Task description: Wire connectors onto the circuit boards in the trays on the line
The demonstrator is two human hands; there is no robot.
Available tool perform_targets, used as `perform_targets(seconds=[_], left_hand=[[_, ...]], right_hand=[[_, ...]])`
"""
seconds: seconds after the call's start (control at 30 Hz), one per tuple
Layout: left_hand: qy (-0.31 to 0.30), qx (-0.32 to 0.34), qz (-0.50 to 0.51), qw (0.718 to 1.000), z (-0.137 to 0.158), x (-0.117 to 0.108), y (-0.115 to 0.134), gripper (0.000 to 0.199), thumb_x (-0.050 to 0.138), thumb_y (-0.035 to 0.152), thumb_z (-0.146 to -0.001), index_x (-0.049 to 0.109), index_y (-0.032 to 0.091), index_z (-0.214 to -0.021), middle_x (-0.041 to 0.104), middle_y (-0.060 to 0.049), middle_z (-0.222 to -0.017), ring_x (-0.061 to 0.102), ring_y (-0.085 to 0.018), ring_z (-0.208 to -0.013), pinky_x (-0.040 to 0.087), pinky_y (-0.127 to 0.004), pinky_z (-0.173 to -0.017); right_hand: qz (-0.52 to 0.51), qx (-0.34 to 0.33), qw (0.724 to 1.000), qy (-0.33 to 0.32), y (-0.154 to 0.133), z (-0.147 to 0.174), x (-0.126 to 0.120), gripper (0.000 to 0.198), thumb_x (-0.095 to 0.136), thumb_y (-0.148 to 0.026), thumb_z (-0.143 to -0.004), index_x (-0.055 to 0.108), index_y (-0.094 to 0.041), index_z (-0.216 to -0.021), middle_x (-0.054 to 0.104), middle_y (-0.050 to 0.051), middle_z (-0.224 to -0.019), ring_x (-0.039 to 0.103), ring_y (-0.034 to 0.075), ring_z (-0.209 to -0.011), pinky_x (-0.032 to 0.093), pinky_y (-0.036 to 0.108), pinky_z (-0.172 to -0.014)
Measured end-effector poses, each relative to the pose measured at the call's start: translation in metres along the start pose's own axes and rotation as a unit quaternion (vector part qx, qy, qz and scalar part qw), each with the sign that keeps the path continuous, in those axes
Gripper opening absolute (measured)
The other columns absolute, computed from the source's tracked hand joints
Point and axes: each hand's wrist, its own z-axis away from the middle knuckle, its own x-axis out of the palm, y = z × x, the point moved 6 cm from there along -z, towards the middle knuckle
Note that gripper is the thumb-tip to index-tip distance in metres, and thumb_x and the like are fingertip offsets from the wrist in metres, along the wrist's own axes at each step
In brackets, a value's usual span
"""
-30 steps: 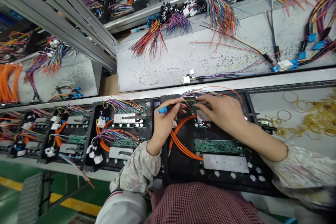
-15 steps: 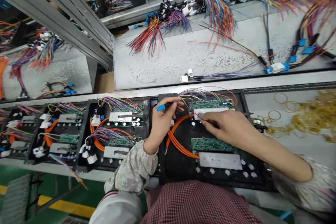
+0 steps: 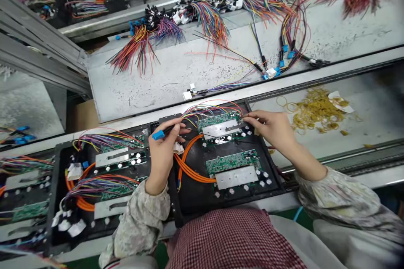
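Note:
My left hand point(image 3: 162, 151) is closed around a wire harness, and its blue connector point(image 3: 158, 135) sticks out on the left side. Below those fingers, a white connector point(image 3: 178, 148) lies by the tray's left wall. My right hand point(image 3: 274, 129) pinches what looks like a thin dark wire at the right end of the upper green circuit board point(image 3: 221, 118). That board carries a silver heat sink point(image 3: 217, 130), and coloured wires point(image 3: 205, 107) arch over its far edge. Nearer me is a second circuit board point(image 3: 233, 160) with its own metal plate point(image 3: 236, 177). Thick orange cables point(image 3: 192, 168) curve between the boards' left ends.
The boards sit in a black tray point(image 3: 192, 206). More wired trays point(image 3: 58, 185) stand to the left. Rubber bands point(image 3: 315, 109) are heaped at the right. Beyond the rail, a metal shelf point(image 3: 151, 84) bears wire bundles point(image 3: 135, 48) and loose harnesses point(image 3: 271, 71). A metal post point(image 3: 41, 42) rises at left.
My right hand has moved from over the upper board's heat sink to its right end, uncovering the plate. My left hand keeps hold of the harness. The view has shifted rightward.

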Motion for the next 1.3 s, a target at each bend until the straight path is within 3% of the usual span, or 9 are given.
perform_targets(seconds=[0.17,0.3,0.43,0.6,0.7,0.77,0.9,1.0,1.3], left_hand=[[0.005,-0.003,0.003,1.000,-0.001,0.001,0.001,0.016,0.073,0.030,-0.084,0.073,0.021,-0.097,0.073,-0.003,-0.089,0.074,-0.015,-0.075,0.054,-0.018,-0.052],[0.009,-0.004,0.017,1.000,-0.002,0.000,0.001,0.016,0.075,0.029,-0.083,0.070,0.020,-0.095,0.072,-0.002,-0.086,0.074,-0.015,-0.075,0.054,-0.018,-0.052],[0.006,-0.005,0.025,1.000,-0.003,0.001,0.000,0.013,0.075,0.028,-0.082,0.069,0.019,-0.090,0.072,-0.001,-0.086,0.074,-0.015,-0.074,0.054,-0.018,-0.052],[-0.002,-0.002,-0.002,1.000,-0.002,0.001,0.005,0.012,0.073,0.029,-0.084,0.068,0.019,-0.088,0.070,-0.002,-0.088,0.074,-0.016,-0.081,0.055,-0.018,-0.055],[-0.017,0.033,-0.063,0.997,0.000,0.000,0.012,0.011,0.070,0.029,-0.086,0.068,0.019,-0.089,0.068,-0.002,-0.090,0.073,-0.017,-0.085,0.056,-0.019,-0.058],[-0.023,0.041,-0.093,0.995,0.000,-0.002,0.014,0.011,0.068,0.029,-0.088,0.067,0.019,-0.090,0.067,-0.002,-0.090,0.072,-0.016,-0.085,0.057,-0.020,-0.059],[-0.035,0.019,-0.086,0.996,-0.001,-0.001,0.010,0.009,0.067,0.027,-0.087,0.066,0.018,-0.089,0.068,-0.002,-0.089,0.072,-0.015,-0.081,0.057,-0.020,-0.060],[-0.044,0.000,-0.055,0.997,-0.003,0.002,0.006,0.008,0.068,0.025,-0.086,0.066,0.019,-0.089,0.069,-0.002,-0.087,0.072,-0.015,-0.080,0.057,-0.020,-0.059],[-0.043,-0.001,-0.049,0.998,-0.003,-0.001,0.001,0.007,0.067,0.026,-0.088,0.064,0.019,-0.089,0.065,-0.001,-0.086,0.070,-0.015,-0.078,0.054,-0.021,-0.057]], right_hand=[[-0.001,0.036,0.999,-0.014,0.005,-0.005,0.007,0.034,0.057,-0.050,-0.091,0.077,-0.024,-0.096,0.068,0.001,-0.059,0.063,0.019,-0.057,0.043,0.030,-0.060],[0.021,0.026,0.999,-0.039,0.002,-0.008,0.001,0.032,0.058,-0.051,-0.090,0.077,-0.026,-0.093,0.072,0.002,-0.069,0.065,0.019,-0.062,0.043,0.031,-0.062],[0.059,-0.013,0.998,0.003,-0.001,0.009,-0.022,0.040,0.057,-0.059,-0.089,0.075,-0.024,-0.095,0.073,0.004,-0.076,0.064,0.018,-0.064,0.042,0.030,-0.060],[0.124,-0.111,0.978,-0.127,-0.006,0.037,-0.011,0.039,0.045,-0.049,-0.097,0.072,-0.023,-0.085,0.073,0.003,-0.077,0.065,0.018,-0.065,0.038,0.030,-0.056],[0.144,-0.084,0.986,-0.015,-0.005,0.028,-0.026,0.039,0.040,-0.044,-0.100,0.070,-0.021,-0.090,0.074,0.005,-0.081,0.066,0.019,-0.067,0.039,0.030,-0.059],[0.142,-0.085,0.986,0.007,-0.006,0.021,-0.029,0.037,0.046,-0.048,-0.097,0.071,-0.022,-0.090,0.073,0.004,-0.077,0.065,0.018,-0.062,0.038,0.029,-0.057],[0.160,-0.138,0.967,-0.140,-0.008,0.029,0.001,0.027,0.057,-0.047,-0.090,0.071,-0.025,-0.085,0.071,0.001,-0.070,0.062,0.017,-0.058,0.030,0.028,-0.053],[0.182,-0.143,0.956,-0.178,-0.003,0.041,0.017,0.022,0.050,-0.034,-0.092,0.069,-0.025,-0.085,0.073,0.002,-0.077,0.063,0.017,-0.060,0.029,0.029,-0.054],[0.208,-0.137,0.962,-0.108,0.006,0.028,-0.008,0.028,0.043,-0.039,-0.095,0.065,-0.023,-0.090,0.071,0.002,-0.072,0.060,0.017,-0.055,0.032,0.029,-0.052]])
